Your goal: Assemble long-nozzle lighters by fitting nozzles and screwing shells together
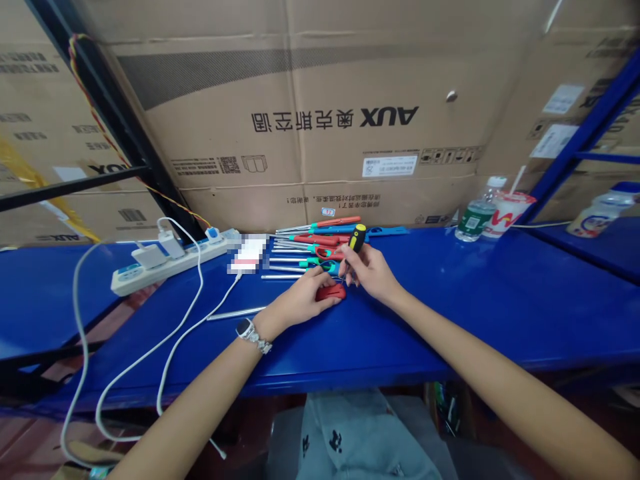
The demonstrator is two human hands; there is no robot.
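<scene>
- From here I see the left hand (304, 295) closed round a red handle (331, 292) near the middle of the frame, pressing it down on the blue table (400, 347)
- The right hand (374, 272), just beside it, has its fingers bunched round a yellow-and-black screwdriver (357, 238), butt end up; its tip is too small to make out
- A metal tube (235, 314) pokes out left of the left hand; I can't tell whether it joins the handle
- Just above the hands lie long-stemmed tools (313, 239) in red, blue and green
- A white power strip (173, 265) sits at left, a water bottle (471, 219) and lidded cup (505, 217) at right
</scene>
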